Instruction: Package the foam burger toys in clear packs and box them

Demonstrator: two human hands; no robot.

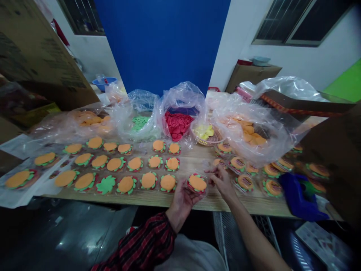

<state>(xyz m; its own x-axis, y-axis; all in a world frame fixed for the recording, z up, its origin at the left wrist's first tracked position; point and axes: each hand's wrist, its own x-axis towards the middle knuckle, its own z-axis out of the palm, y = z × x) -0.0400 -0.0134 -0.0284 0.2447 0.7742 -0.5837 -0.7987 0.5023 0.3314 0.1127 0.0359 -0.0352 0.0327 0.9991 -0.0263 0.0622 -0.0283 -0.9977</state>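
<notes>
My left hand [182, 201] is wrapped from below round a small clear box with a toy burger [196, 183] in it, an orange bun top over green and red pieces. Just right of it, my right hand [220, 181] has its fingers bent together; whatever is between them is too small or clear to make out. Left of my hands, similar boxed burgers [148, 180] stand in rows on the wooden table [194, 158]. One box shows a green lettuce piece [106, 184] on top. Boxed burgers with printed labels [244, 181] lie to the right.
Behind the rows stand clear bags of green pieces [140, 122], red pieces [177, 126] and orange buns [251, 133]. A basket [207, 137] holds yellow pieces. A blue tape dispenser [301, 197] sits at the right edge; a large carton [42, 56] rises at left.
</notes>
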